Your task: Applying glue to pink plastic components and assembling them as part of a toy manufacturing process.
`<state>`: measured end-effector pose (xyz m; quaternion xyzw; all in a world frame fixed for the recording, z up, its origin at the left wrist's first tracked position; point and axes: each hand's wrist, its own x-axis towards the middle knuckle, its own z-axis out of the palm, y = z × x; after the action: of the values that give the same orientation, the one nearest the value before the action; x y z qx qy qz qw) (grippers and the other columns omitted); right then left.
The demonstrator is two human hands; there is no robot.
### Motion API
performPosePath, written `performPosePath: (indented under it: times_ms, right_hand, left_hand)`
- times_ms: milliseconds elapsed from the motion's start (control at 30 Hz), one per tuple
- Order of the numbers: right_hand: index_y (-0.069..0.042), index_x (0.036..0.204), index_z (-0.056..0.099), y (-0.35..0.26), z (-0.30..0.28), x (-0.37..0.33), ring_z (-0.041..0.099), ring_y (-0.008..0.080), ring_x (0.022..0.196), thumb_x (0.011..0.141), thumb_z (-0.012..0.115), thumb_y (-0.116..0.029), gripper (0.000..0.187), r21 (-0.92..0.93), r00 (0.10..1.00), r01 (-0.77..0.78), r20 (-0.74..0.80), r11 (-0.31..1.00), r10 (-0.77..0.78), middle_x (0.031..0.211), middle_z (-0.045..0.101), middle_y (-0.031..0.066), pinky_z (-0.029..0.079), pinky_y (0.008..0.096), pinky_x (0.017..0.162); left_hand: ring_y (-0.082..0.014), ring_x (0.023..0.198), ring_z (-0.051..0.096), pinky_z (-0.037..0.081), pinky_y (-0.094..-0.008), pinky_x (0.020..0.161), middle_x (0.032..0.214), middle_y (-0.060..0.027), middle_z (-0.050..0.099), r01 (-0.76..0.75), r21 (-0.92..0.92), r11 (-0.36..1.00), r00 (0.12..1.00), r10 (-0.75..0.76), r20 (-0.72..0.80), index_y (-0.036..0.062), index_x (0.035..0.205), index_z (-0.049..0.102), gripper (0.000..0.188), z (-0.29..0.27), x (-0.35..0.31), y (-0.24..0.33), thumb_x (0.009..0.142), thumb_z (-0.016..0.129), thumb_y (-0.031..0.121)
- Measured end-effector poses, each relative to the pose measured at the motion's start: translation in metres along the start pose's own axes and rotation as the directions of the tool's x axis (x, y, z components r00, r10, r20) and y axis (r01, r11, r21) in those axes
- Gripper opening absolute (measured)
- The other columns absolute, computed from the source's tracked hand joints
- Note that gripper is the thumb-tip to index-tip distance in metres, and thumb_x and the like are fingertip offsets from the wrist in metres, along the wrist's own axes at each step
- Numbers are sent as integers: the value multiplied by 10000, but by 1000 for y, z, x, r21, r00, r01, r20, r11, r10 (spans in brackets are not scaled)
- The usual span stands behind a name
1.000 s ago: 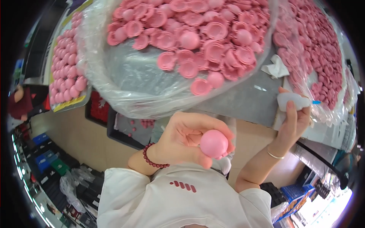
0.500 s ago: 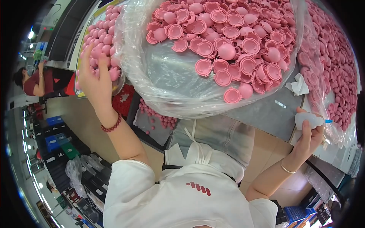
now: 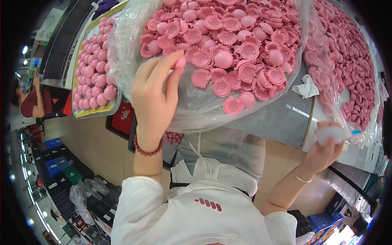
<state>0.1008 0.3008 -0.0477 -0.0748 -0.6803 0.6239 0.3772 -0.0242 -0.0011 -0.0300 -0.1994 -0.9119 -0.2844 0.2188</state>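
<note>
My left hand [image 3: 155, 90] is over the near left part of the clear plastic bag [image 3: 183, 116]. Thumb and fingertips pinch a small pink piece [image 3: 181, 62], perhaps a ball, mostly covered by the fingers. Just beyond lies a heap of pink plastic half shells [image 3: 220, 87], round and hollow, some turned dome side up. At the right, my right hand [image 3: 322, 153] grips a white squeeze bottle [image 3: 330, 134] with a blue tip, tilted sideways and slightly blurred. To the left stands a tray [image 3: 96, 113] of pink balls [image 3: 87, 72].
A second bag of pink shells [image 3: 353, 65] lies at the far right. A crumpled white tissue [image 3: 306, 87] rests on the grey tabletop [image 3: 281, 122] between the bags. Lower left of the bag is a dark bin with red pieces [image 3: 122, 120]. Another person [image 3: 32, 98] is at the far left.
My left hand has left the tray of balls and come right, over the bag, now with a pink piece pinched. My right hand keeps the bottle nearly in place.
</note>
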Motion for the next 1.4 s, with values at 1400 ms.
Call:
performPosePath:
  times_ms: [1400]
  right_hand:
    - [31, 803, 628, -54, 55, -39, 367, 102, 388, 734, 575, -521, 559, 9, 883, 394, 274, 919, -381, 572, 515, 0, 233, 231, 333]
  left_hand:
    - [-261, 1044, 512, 497, -320, 798, 1138, -263, 470, 415, -885, -211, 909, 123, 398, -81, 1086, 443, 399, 30, -72, 85, 720, 605, -81]
